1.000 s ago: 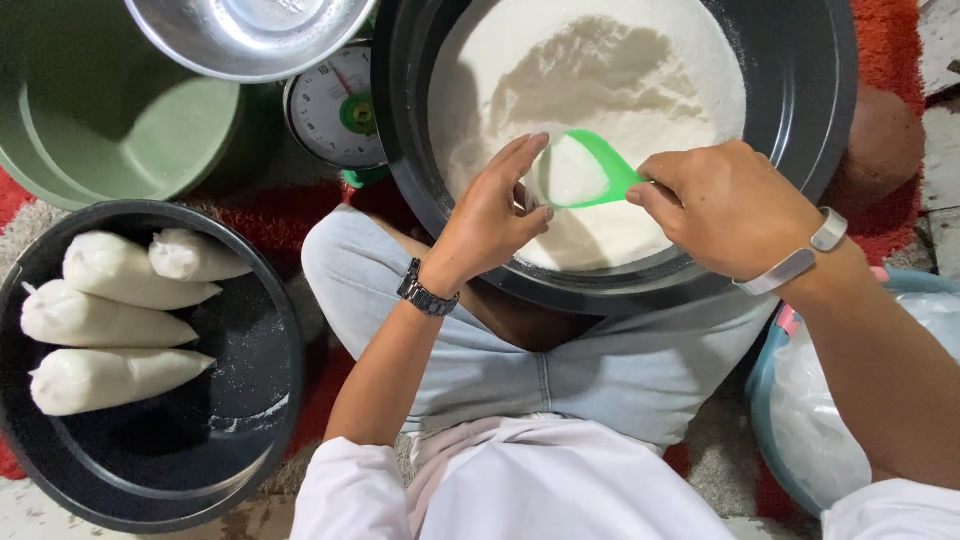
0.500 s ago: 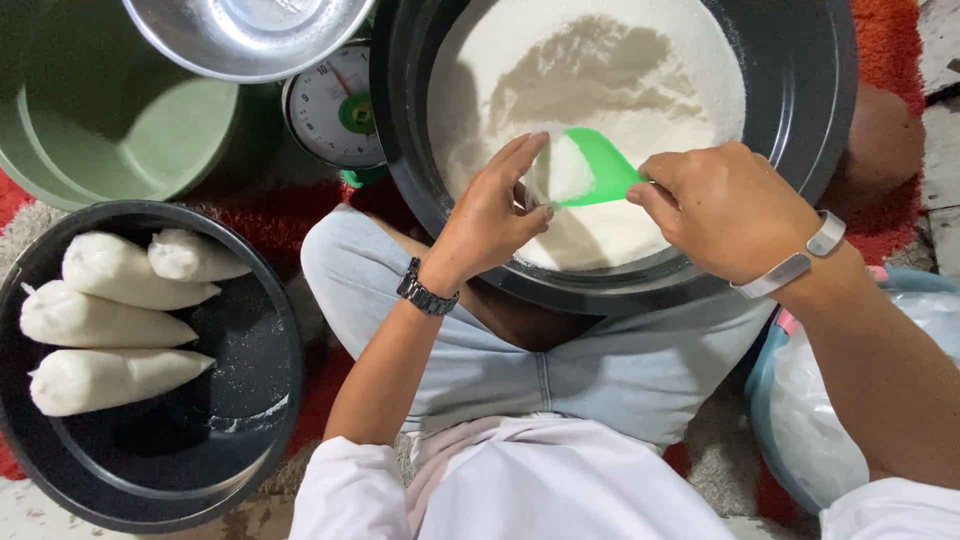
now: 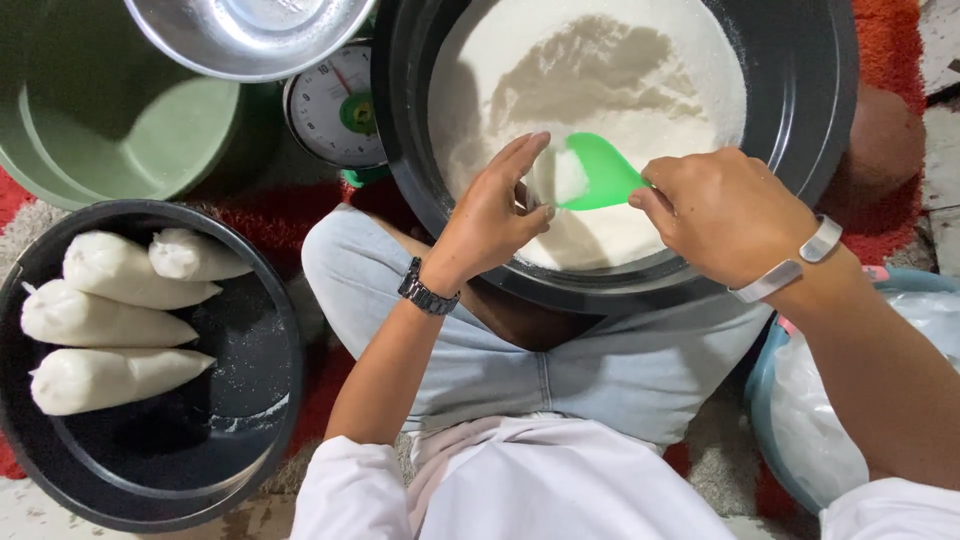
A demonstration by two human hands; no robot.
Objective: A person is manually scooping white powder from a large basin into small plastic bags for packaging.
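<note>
Big dark basin point(image 3: 800, 110), far centre: white powder point(image 3: 600, 70). Black tub point(image 3: 270, 400), near left: four filled white bags point(image 3: 110, 320). Right hand point(image 3: 725, 215) clamped on green scoop point(image 3: 600, 172) holding powder over the basin. Left hand point(image 3: 495, 210) half-open, fingers touching scoop's front edge.

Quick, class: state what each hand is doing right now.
Left hand: open, fingers at the green scoop's mouth, over the white powder.
Right hand: closed on the green scoop's handle.
</note>
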